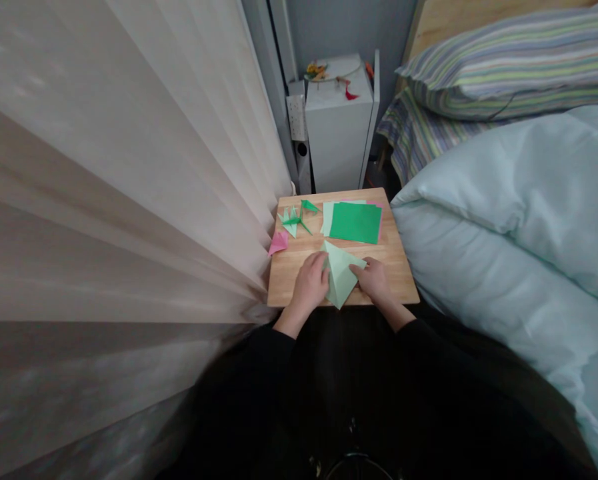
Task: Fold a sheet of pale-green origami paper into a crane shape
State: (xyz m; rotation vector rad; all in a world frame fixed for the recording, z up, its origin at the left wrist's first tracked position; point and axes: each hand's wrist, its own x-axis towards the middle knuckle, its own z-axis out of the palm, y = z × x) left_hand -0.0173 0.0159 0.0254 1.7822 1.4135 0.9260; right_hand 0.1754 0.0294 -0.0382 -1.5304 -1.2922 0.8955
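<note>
A pale green folded paper (339,273) lies near the front edge of a small wooden board (401,257). My left hand (310,283) presses on the paper's left side with its fingers curled. At the paper's right corner my right hand (375,280) pinches the edge. Behind it lies a stack of square sheets (355,221), dark green on top with pale green and pink beneath. At the back left of the board sit folded green paper figures (295,219), and a pink folded piece (277,243) hangs over the left edge.
A cream curtain (129,200) fills the left side. A pale blue duvet (519,227) and a striped pillow (513,67) lie to the right. Behind the board stands a white box (339,127) with small paper figures on top.
</note>
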